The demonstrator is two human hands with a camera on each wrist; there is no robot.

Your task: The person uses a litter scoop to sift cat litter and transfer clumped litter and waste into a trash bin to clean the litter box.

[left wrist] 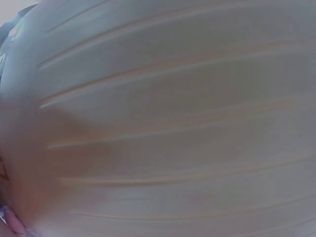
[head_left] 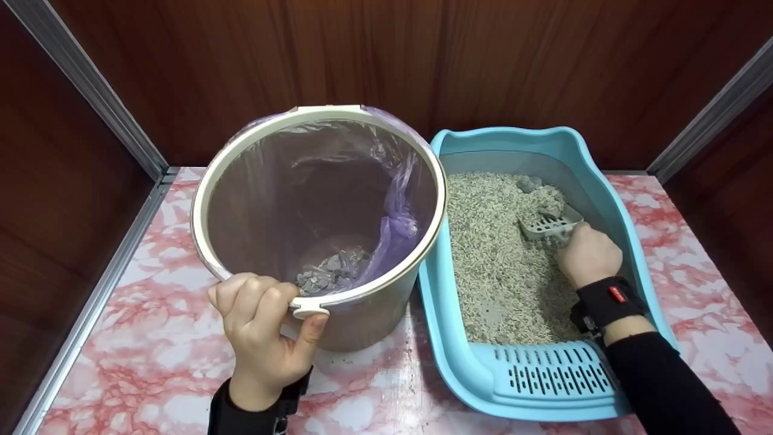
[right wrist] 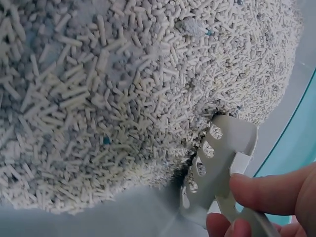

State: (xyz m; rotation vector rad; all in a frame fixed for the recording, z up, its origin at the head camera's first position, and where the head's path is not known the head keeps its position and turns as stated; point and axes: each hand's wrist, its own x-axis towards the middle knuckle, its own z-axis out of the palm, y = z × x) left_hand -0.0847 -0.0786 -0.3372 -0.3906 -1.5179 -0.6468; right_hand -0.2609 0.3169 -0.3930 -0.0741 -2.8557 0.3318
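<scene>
My right hand (head_left: 590,257) grips the handle of a pale slotted litter scoop (head_left: 552,223). In the right wrist view the scoop (right wrist: 217,163) stands with its front edge sunk in the pellet litter (right wrist: 123,98), thumb and fingers around its handle. The litter (head_left: 501,254) lies in a light blue litter box (head_left: 450,338). With my left hand (head_left: 259,320) I hold the near rim of a round trash bin (head_left: 362,320), fingers over the rim and thumb outside. A clear purple bag (head_left: 395,235) lines the bin, with grey clumps (head_left: 332,272) at its bottom. Only the bin's ribbed wall (left wrist: 173,118) fills the left wrist view.
Bin and box stand side by side on a red-and-white marbled surface (head_left: 127,338). Dark wooden panels (head_left: 386,54) close off the back and sides. A grey clump (head_left: 529,183) lies at the litter's far end. The box's front ledge (head_left: 543,374) is slotted.
</scene>
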